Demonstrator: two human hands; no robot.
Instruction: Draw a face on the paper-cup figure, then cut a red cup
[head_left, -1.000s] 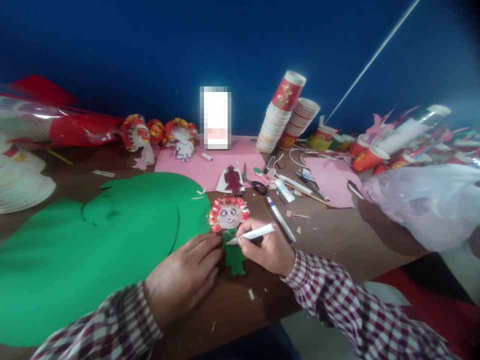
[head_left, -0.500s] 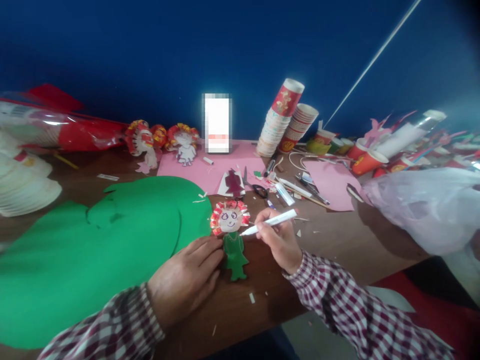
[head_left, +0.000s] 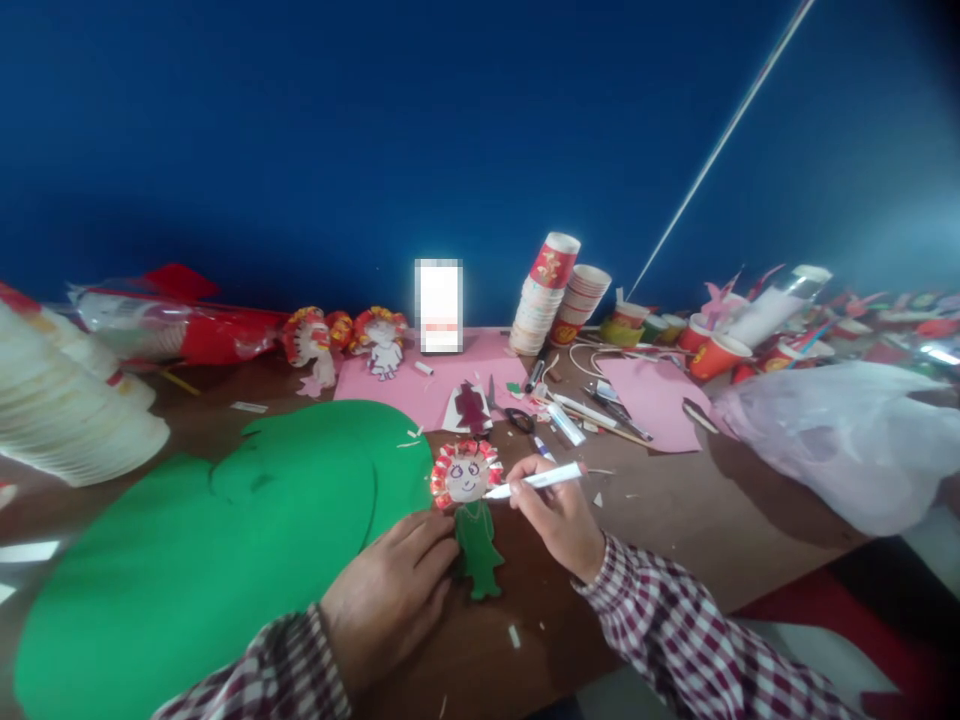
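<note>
A paper doll (head_left: 478,550) lies on the brown table, with a green dress, a drawn smiling face and a ring of red and white curls about its head. My left hand (head_left: 397,585) rests flat beside it, fingers stretched, the fingertips touching the left edge of the dress. Between the thumb and fingers of my right hand (head_left: 559,515) is a white marker (head_left: 544,479), held nearly level. Its tip points left, close to the lower right side of the doll's face; whether it touches is unclear. Just above the doll's head sits a dark red paper cut-out (head_left: 472,405).
Green foam sheet (head_left: 300,520) spreads across the left. Behind are pink sheets (head_left: 480,350), scissors (head_left: 517,418), a glue tube (head_left: 566,424) and stacked paper cups (head_left: 541,300). More cups (head_left: 97,400) lean at far left; a translucent plastic bag (head_left: 840,440) bulges at right.
The view has tilted up, so everything sits lower in the picture. My right hand has shifted the marker tip from the doll's shoulder up beside its face. My left hand stays at the dress.
</note>
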